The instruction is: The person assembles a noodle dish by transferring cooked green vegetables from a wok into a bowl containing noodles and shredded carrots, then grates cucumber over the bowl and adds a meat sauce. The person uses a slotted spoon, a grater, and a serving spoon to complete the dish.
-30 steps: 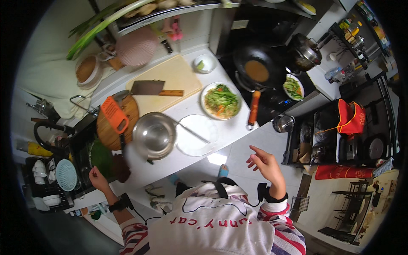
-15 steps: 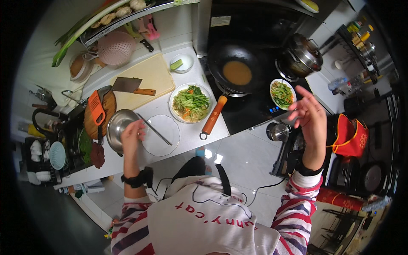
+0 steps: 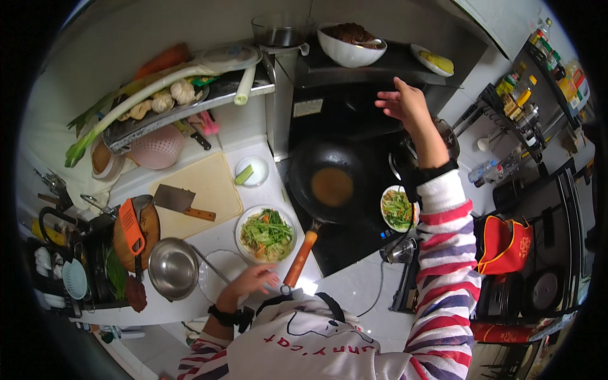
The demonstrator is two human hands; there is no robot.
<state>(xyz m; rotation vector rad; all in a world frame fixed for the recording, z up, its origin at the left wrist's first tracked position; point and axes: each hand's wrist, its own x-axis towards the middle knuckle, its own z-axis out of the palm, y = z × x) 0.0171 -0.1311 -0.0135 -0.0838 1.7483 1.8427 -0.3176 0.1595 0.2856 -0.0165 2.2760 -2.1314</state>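
My left hand (image 3: 254, 280) hovers by the counter's near edge, fingers loosely stretched, holding nothing. It is nearest the wooden handle (image 3: 300, 259) of a black wok (image 3: 304, 193) with brown liquid in its bottom. A clear scalloped plate (image 3: 218, 269) and a steel bowl (image 3: 173, 269) lie left of it. My right hand (image 3: 405, 104) is raised over the stove, fingers apart and nothing in them. Just beyond are a white bowl (image 3: 342, 54) of dark reddish-brown food with a spoon and a small dish (image 3: 430, 61) with something yellow, both on the ledge above the stove.
Shredded vegetables fill a bowl (image 3: 239, 235) on the counter and a plate (image 3: 408, 201) on the stove's right. A cleaver (image 3: 175, 198) rests on the cutting board (image 3: 225, 180). A lidded pot (image 3: 446, 136) stands behind my right forearm. A shelf (image 3: 190, 104) overhangs the counter.
My right hand has risen forward from beside the vegetable plate toward the ledge. My left hand has moved right, away from the steel bowl. The view has tilted up, revealing the ledge.
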